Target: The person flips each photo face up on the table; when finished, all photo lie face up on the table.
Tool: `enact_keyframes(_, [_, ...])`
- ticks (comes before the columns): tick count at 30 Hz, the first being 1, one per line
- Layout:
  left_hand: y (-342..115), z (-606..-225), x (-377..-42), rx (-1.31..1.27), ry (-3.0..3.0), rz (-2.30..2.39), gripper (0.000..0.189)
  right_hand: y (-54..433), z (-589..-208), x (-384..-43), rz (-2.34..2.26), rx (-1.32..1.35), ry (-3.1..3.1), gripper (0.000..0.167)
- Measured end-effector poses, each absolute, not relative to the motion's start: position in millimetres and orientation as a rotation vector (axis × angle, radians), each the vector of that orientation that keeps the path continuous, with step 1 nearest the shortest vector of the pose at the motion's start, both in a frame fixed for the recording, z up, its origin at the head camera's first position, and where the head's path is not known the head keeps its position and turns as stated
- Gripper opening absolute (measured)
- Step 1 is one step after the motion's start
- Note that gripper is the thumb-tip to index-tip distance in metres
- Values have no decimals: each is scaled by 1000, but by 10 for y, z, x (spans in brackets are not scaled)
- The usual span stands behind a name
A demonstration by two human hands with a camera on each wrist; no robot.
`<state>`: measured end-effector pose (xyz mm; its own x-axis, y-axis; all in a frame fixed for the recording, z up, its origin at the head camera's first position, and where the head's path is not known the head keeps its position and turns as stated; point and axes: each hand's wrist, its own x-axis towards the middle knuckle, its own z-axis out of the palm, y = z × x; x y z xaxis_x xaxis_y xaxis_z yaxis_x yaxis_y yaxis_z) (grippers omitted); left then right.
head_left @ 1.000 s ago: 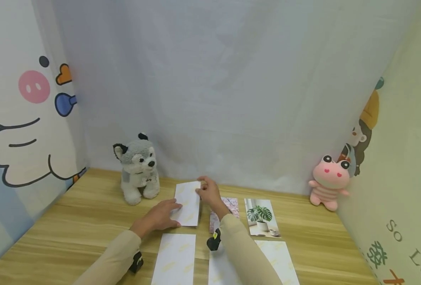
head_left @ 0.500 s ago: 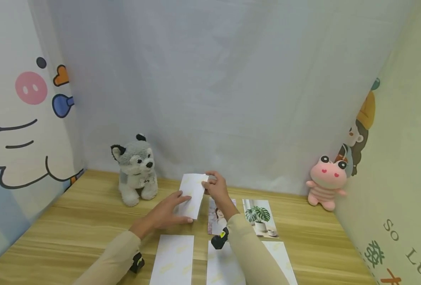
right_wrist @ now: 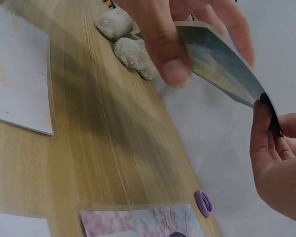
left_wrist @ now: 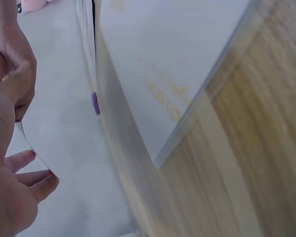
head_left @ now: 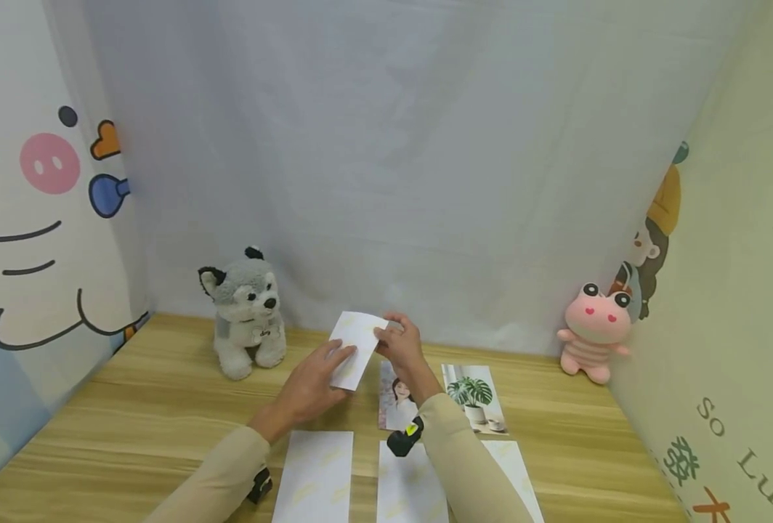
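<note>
A photo print [head_left: 359,343] is held up off the table between both hands, its white back with faint yellow marks toward the head camera. My left hand [head_left: 311,381] grips its left side, fingers over the white back and thumb underneath. At the far right corner my right hand [head_left: 405,349] pinches the edge. From the right wrist, the underside of the bowed print [right_wrist: 224,69] shows a dark green and yellowish picture, partly covered by the left thumb [right_wrist: 175,66]. Just under the right wrist lies a portrait print [head_left: 394,407], partly hidden by that arm.
A plant print [head_left: 473,396] lies face up to the right. Nearer me lie white-backed prints [head_left: 314,476], some partly under the right arm. A plush husky [head_left: 245,316] sits back left, a pink plush frog [head_left: 596,330] back right. A purple ring [right_wrist: 203,203] lies near the curtain.
Both hands have lifted the print from near the table, moved it right and away from me, and tilted it. More of the portrait print has come into view.
</note>
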<state>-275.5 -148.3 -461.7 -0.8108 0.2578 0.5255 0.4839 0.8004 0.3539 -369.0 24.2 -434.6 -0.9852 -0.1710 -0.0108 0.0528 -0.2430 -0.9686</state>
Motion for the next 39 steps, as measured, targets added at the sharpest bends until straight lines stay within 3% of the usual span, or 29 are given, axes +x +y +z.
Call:
enact_keyframes(11, [-1467,-4617,-2783,-660,-2404,-608,66,270,-4335,-3666,-2381,-196,1788,41])
enact_keyframes(23, [-1410,-4531,-2838,-828,-2224,-561,55,252,-4372,-3637,-2487,-187,1685,24])
enact_keyframes(34, [-1401,-4547,-2834,-814,-2206,-590,54,267,-4390,-3612,-2457,-182,1720,27])
enact_keyframes(39, [-1393,-4546,-2856,-801,-2170,-678,53,292,-4390,-3607,-2429,-228,1742,36])
